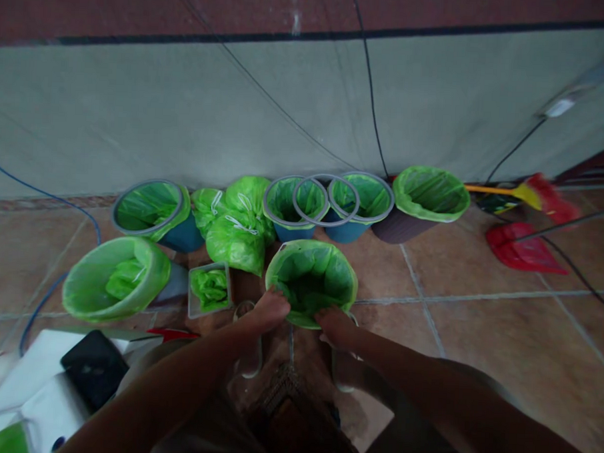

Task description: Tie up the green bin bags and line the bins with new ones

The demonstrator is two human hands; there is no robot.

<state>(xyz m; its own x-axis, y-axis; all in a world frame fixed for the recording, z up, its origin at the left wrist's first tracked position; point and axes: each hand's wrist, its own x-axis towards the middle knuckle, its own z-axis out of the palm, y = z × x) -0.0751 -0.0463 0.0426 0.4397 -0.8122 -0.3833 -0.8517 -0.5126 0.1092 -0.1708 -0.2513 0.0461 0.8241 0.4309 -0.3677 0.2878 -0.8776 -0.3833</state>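
Note:
A small bin lined with a green plastic bag (312, 278) stands on the tiled floor right in front of me. My left hand (269, 310) grips the bag's near left edge, its fingers curled over the rim. Closed on the near right edge of the same bag is my right hand (336, 326). The bag's mouth gapes open between the two hands.
More green-lined bins stand around: two at left (114, 278) (150, 208), three along the wall (293, 206) (363, 199) (430, 192). Tied green bags (236, 227) and a small square tub (209, 289) lie between them. A loose grey ring (323, 201) rests on two bins. Broom (533, 193) and red dustpan (521, 249) right.

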